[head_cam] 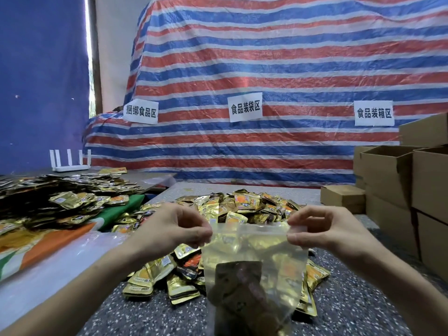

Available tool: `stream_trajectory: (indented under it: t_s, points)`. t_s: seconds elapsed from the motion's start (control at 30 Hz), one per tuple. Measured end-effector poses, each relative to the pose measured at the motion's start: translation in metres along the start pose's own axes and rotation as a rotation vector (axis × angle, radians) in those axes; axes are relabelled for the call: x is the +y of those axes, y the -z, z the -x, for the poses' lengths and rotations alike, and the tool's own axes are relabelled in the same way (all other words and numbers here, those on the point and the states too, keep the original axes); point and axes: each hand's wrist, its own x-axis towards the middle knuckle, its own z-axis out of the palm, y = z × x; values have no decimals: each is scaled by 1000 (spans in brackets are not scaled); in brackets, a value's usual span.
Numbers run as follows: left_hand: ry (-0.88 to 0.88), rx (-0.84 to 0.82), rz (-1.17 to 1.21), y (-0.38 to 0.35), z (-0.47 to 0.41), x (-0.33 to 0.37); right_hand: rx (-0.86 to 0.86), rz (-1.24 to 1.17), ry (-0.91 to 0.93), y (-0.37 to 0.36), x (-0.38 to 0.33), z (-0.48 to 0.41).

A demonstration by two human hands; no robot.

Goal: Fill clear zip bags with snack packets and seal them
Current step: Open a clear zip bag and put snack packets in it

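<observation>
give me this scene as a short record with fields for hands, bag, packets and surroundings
left hand: pinches top left of clear zip bag
right hand: pinches its top right
bag: held up over speckled table, snack packets inside
loose pile: gold packets behind the bag
background: cardboard boxes right, striped tarp behind

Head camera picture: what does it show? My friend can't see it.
The left hand and right hand pinch the top corners of a clear zip bag with some snack packets inside. Behind it a pile of gold snack packets lies on a speckled table, cardboard boxes at the right, a striped tarp behind.
</observation>
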Motion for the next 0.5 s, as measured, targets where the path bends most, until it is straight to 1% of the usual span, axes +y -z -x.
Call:
stream_trajectory:
  t_s: [0.17, 0.27, 0.37, 0.43, 0.5]
  points:
    - [9, 20, -41, -5, -4, -3, 60, -43, 7, 4, 5, -4]
    - [-50, 31, -57, -6, -4, -2, 72, -56, 18, 4, 7, -5]
    - [-111, 82, -11, -7, -2, -3, 85, -19, -19, 2, 5, -4]
    - [-140, 110, -3, -8, -3, -5, 53, 125, -53, 0, -2, -3]
    - [-166, 124, 1, -11, -3, -6, -12, 427, 19, -6, -15, 0]
